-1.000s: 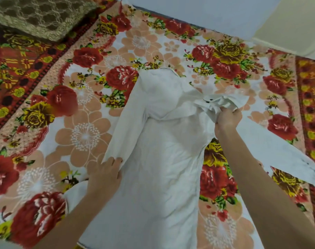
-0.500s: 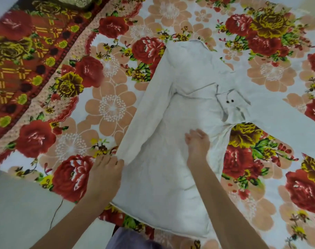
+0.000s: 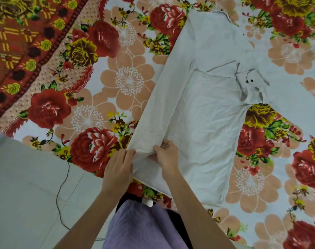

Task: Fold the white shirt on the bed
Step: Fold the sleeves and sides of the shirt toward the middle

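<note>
At the near edge of the bed [image 3: 108,69], pinches the lower end of the folded-in sleeve [image 3: 160,97] with the left hand [image 3: 117,169], grips the same fold just beside with the right hand [image 3: 166,155], hands nearly touching, white shirt [image 3: 207,126] lying flat rightward, other sleeve [image 3: 296,101] stretched toward the right edge.

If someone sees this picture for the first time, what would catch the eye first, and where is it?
The bedsheet with big red and peach flowers fills most of the view. On it, right of centre, lies the white shirt, one sleeve laid along its left side, two dark buttons at the collar. At the shirt's near left edge, the left hand and right hand both pinch the fabric.
</note>
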